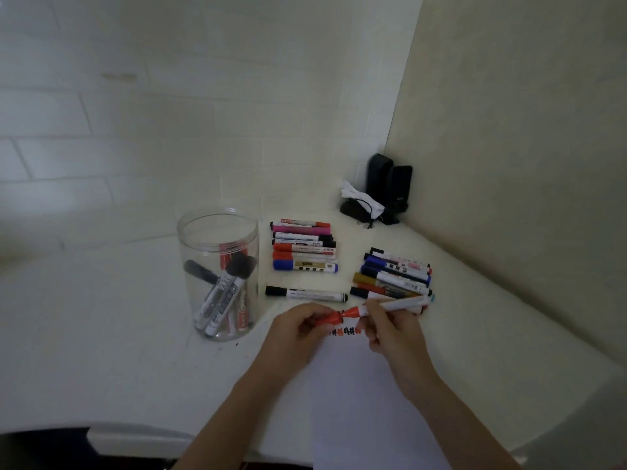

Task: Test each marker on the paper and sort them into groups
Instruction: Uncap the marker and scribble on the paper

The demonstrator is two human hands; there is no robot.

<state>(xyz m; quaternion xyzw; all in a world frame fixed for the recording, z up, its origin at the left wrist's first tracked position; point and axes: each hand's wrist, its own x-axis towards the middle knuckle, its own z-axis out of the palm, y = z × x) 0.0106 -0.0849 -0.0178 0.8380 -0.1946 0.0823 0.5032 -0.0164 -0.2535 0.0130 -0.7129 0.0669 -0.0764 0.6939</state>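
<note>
Now, mid-table: left hand (300,329) curled round a red cap (328,319), fingers pinching it. Right hand (390,329) pinching the white barrel of a red marker (393,306), thumb and fingers closed on it near the red collar. Cap mouth and marker nose just touching or barely apart; cannot tell which. Both held just above the top edge of a white paper sheet (359,401), with a short row of red and black test scribbles (346,331) directly under the hands.

At 12 o'clock from the hands: lone black-capped marker (306,294) lying flat. Further toward 12: tidy row of sorted markers (303,245), red, pink, black, blue caps, laid side by side. At 1 to 2 o'clock: second group (395,274), mostly blue and dark caps, stacked loosely, near the right hand.

At 10 o'clock: clear plastic jar (219,273), open-topped, upright, several markers leaning inside.

Far corner at 1 o'clock: two dark upright objects (388,184) against the wall, crumpled white tissue (361,198) in front.

White tabletop (118,334) throughout.
</note>
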